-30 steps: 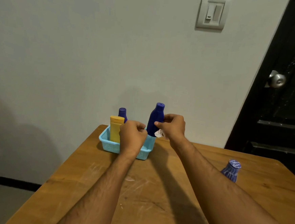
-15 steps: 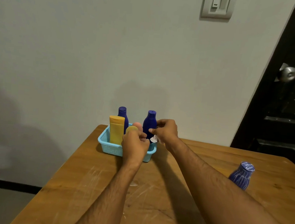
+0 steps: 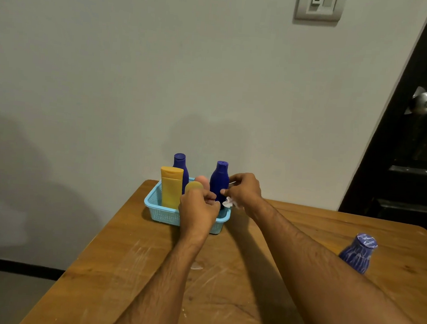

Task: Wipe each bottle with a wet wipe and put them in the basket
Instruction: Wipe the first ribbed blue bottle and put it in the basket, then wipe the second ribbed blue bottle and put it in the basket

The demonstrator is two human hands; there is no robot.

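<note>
A wooden table (image 3: 128, 257) stands against a pale wall (image 3: 112, 64), and a light blue basket (image 3: 163, 213) sits at the table's far edge. In the basket, from the left, a yellow bottle (image 3: 171, 186) stands upright at the front corner, with a dark blue bottle (image 3: 180, 165) upright just behind it. Next come a round yellowish cap (image 3: 194, 186) and a pink rounded top (image 3: 202, 180), both partly hidden, so what they belong to cannot be told. The left hand (image 3: 198, 209) hangs over the near side of the basket with its fingers curled; whether they grip anything cannot be told, since the back of the hand faces the camera. Just to its right a second dark blue bottle (image 3: 219, 179) stands upright in the basket's right end. The right hand (image 3: 243, 189) touches this bottle's right side, its fingers curled toward it, and a crumpled white wipe (image 3: 228, 202) shows beneath the fingers, held in that hand. Whether the fingers clamp the bottle itself or only press against it is unclear. Well apart, on the right side of the table, a blue patterned bottle (image 3: 357, 253) stands tilted, partly behind the right forearm. A light switch (image 3: 319, 4) is on the wall above, and a dark door (image 3: 425, 153) with a round metal knob (image 3: 424, 103) fills the right edge.
</note>
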